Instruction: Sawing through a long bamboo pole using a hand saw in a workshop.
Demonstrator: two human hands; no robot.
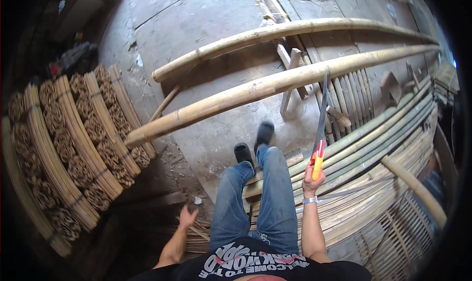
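Observation:
My right hand (313,178) is closed round the orange-and-red handle of a handsaw (322,121). The saw's long blade points away from me, and its far end meets a thick bamboo pole (221,104), which slants across the view in front of my feet. I cannot tell whether the teeth have cut into it. Low on the left, my left hand (187,217) hangs with its fingers apart and nothing in it, near my left knee. A second bamboo pole (221,44) lies beyond the first, roughly alongside it.
Tied bundles of split bamboo (73,150) are stacked on the left. A wooden prop (291,79) stands under the poles. On the right lie long greenish bamboo poles (373,131), a row of slats (355,99) and a bamboo piece (415,185) jutting across the pile.

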